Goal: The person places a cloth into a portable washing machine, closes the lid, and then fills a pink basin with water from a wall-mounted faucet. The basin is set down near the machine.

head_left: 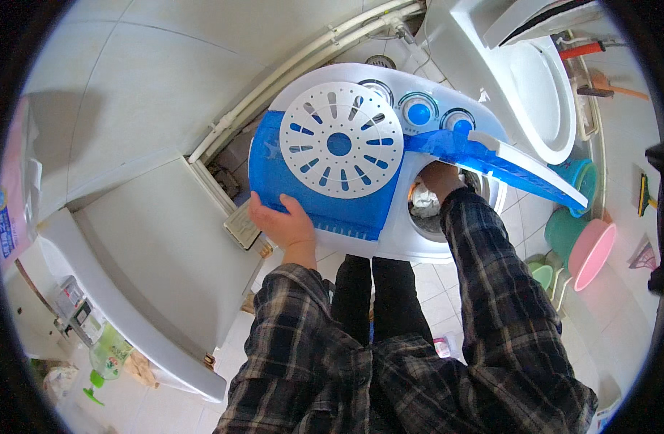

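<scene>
Two sleeves (491,267); left hand (281,223) on one lid (346,214); right hand (440,178), hold unclear.

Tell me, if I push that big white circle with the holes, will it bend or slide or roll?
The white disc would probably slide, since it lies flat on the blue lid. It's likely light for its size, being thin with lots of slots, and seems stiff because its rim looks smooth and even. Rolling seems unlikely unless you stand it on its round edge.
</scene>
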{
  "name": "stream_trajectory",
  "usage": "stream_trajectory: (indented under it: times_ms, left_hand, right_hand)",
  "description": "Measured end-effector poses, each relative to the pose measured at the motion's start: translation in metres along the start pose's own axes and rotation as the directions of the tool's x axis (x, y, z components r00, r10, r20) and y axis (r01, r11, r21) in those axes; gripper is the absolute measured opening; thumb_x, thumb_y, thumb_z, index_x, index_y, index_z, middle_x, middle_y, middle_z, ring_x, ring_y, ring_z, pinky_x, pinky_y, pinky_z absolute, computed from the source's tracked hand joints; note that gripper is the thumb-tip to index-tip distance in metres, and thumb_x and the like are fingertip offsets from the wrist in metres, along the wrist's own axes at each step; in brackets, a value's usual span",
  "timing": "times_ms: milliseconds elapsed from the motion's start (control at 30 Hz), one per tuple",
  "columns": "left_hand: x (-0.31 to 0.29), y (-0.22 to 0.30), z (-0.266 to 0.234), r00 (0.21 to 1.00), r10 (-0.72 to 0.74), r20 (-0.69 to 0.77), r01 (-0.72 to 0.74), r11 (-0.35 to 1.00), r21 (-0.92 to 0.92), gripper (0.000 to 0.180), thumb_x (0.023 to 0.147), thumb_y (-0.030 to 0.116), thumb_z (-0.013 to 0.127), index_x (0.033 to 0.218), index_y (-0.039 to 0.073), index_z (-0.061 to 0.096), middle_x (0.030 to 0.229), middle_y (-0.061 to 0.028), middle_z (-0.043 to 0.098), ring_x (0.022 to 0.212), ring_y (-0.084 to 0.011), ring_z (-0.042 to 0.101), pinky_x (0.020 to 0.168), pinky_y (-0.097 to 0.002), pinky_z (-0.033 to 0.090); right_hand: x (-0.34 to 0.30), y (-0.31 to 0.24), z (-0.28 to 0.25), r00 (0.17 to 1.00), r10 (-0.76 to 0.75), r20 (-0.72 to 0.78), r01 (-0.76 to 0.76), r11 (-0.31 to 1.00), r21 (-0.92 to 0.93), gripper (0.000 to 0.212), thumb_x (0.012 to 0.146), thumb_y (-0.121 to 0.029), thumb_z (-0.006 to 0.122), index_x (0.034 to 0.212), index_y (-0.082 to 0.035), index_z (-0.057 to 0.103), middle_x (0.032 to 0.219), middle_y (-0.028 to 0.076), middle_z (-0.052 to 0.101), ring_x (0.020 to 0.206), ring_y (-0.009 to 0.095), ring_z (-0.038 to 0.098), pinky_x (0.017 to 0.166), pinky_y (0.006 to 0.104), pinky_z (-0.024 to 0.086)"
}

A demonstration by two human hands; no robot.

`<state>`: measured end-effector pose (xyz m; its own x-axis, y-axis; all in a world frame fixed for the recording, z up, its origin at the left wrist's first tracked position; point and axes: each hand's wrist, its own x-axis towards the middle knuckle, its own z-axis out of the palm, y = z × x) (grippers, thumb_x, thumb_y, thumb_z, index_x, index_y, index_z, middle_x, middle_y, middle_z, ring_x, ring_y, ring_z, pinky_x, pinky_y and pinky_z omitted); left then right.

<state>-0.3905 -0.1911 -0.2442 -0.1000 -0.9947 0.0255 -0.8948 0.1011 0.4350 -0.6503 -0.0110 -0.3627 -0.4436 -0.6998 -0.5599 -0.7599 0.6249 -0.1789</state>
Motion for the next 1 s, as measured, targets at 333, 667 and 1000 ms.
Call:
stream_trajectory:
  times_ms: [333, 667, 1000]
  left_hand:
    - [0.001, 0.000, 0.000, 1.000, -0.024, 0.007, 0.024, 1.000, -0.020, 0.058, 0.087, 0.023, 0.053, 0.132, -0.006, 0.033, 0.127, -0.0288, 0.040, 0.120, -0.0439, 0.037, 0.102, -0.0529, 0.030]
    - [0.000, -0.002, 0.000, 0.999, 0.031, -0.025, -0.032, 0.999, -0.010, 0.059, 0.085, 0.021, 0.054, 0.132, -0.008, 0.033, 0.127, -0.0284, 0.040, 0.120, -0.0430, 0.036, 0.103, -0.0521, 0.029]
    - [0.001, -0.002, 0.001, 1.000, 0.014, -0.015, -0.014, 1.000, -0.022, 0.060, 0.084, 0.021, 0.054, 0.132, -0.007, 0.031, 0.127, -0.0286, 0.038, 0.120, -0.0432, 0.036, 0.104, -0.0506, 0.028]
  right_hand:
    - [-0.080, -0.039, -0.087, 0.788, -0.255, 0.560, 0.406, 0.899, -0.162, 0.037, 0.089, -0.028, 0.050, 0.115, -0.002, 0.060, 0.112, 0.018, 0.062, 0.098, 0.036, 0.061, 0.087, 0.0492, 0.046]
    - [-0.019, -0.027, -0.047, 0.908, 0.165, 0.384, -0.169, 0.985, -0.024, 0.047, 0.093, -0.028, 0.050, 0.130, 0.001, 0.047, 0.123, 0.022, 0.056, 0.118, 0.033, 0.051, 0.097, 0.0448, 0.044]
    - [0.005, -0.014, 0.005, 0.913, -0.038, 0.406, 0.051, 0.998, -0.023, 0.042, 0.090, -0.026, 0.053, 0.125, -0.002, 0.052, 0.125, 0.019, 0.056, 0.118, 0.034, 0.051, 0.099, 0.0457, 0.041]
